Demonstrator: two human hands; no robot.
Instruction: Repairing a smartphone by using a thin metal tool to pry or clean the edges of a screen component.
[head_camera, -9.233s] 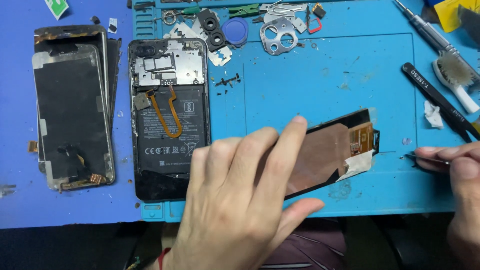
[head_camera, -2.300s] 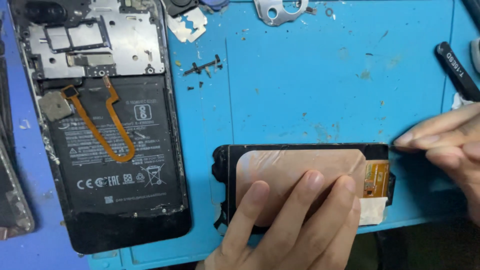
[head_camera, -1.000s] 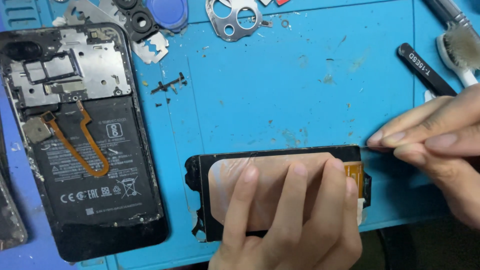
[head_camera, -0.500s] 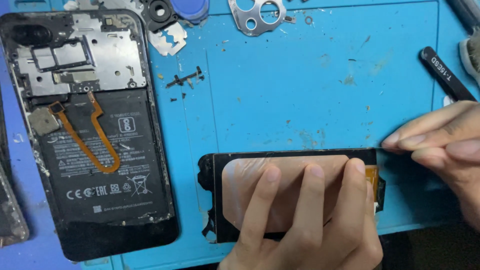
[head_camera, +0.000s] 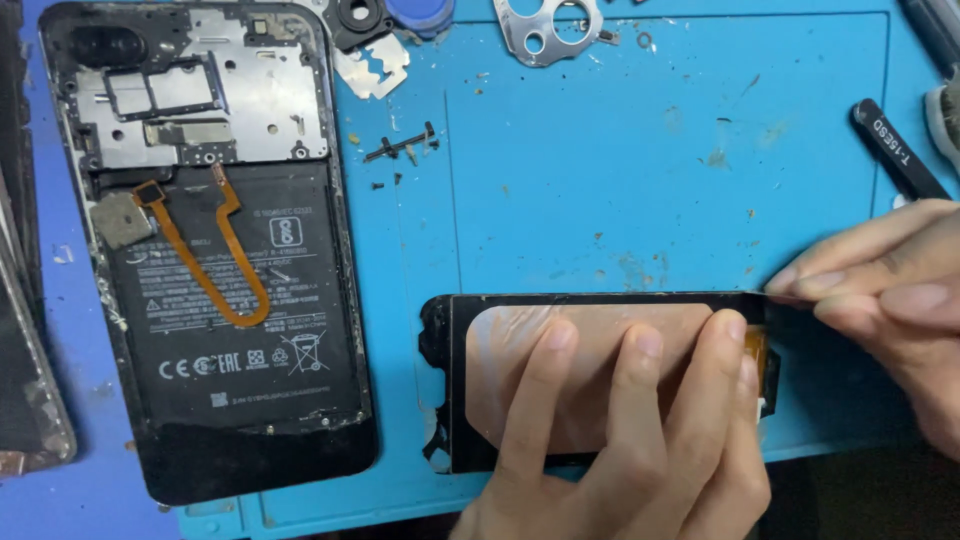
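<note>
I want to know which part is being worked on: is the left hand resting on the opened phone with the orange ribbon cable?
No, the left hand presses its fingers on the separate screen panel, apart from the opened phone.

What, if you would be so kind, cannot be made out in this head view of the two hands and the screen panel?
- Whatever the right hand pinches at the screen panel: covered by its fingertips.
- The panel's lower right part: under the left hand.
- The black tool: its lower end goes behind the right hand.
- The parts at the left edge: cut off by the frame.
- The small screws: too small to tell apart.
</note>
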